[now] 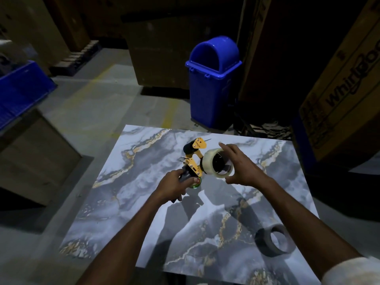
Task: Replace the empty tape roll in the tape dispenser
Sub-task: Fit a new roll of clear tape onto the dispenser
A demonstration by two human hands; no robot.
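Both bare forearms reached out over the table (144, 182). The empty core (262, 243) lay on it, much nearer me than the dispenser (193, 159) and off to its right. The left hand (174, 186) gripped the dispenser's handle, fingers curled round it. The right hand (240, 165), fingers spread and thumb low, cupped the fresh tape roll (211, 154) against the dispenser's right side. I reckoned the roll wanted pushing on square and fully home, with the handle held steady.
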